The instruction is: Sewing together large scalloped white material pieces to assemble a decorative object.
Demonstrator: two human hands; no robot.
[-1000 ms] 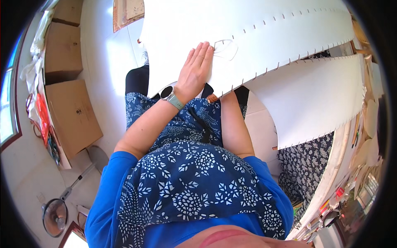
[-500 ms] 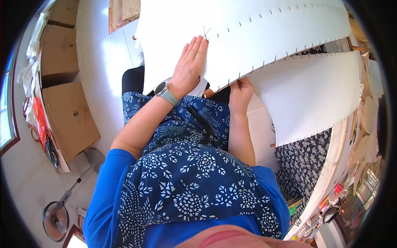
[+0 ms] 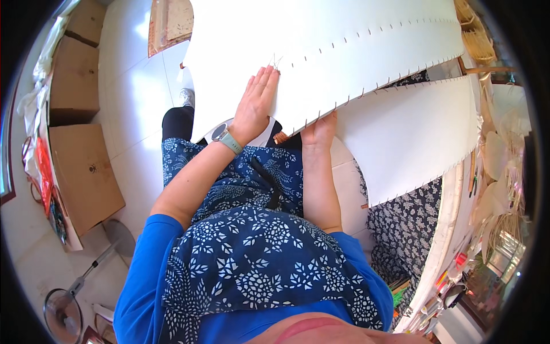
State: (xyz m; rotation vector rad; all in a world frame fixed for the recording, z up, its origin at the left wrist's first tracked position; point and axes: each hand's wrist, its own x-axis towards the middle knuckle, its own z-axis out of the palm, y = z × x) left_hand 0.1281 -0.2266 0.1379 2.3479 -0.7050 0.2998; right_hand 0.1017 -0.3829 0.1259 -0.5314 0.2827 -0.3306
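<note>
White panel (image 3: 229, 51) lies over the person's knees, running out of view at the top; its left edge has open floor (image 3: 129, 86) beside it, its lower right edge slants up toward the crowded right side. Left hand (image 3: 256, 104) flat on top, fingers straight and together, fingertips at thin loose strands (image 3: 277, 61). Right hand (image 3: 319, 131) at the lower right edge, fingertips hidden underneath, cannot tell if pinching. Second white panel (image 3: 412, 143) shows beyond that edge, limiting room right of the right hand

Around: cardboard boxes (image 3: 86, 175) along the left, round-headed device (image 3: 63, 315) on a pole lower left, framed board (image 3: 172, 24) on the floor up top. Right side has a pale-edged surface (image 3: 450, 212) loaded with clutter, dark floral cloth (image 3: 407, 223) hanging below

Materials: panel smooth, matte, sheet-like, short brown stitches (image 3: 319, 113) along the edge plus an inner row; reddish-brown wrapped nub (image 3: 280, 137) at the near corner. Apron (image 3: 252, 252) navy with white leaf print
</note>
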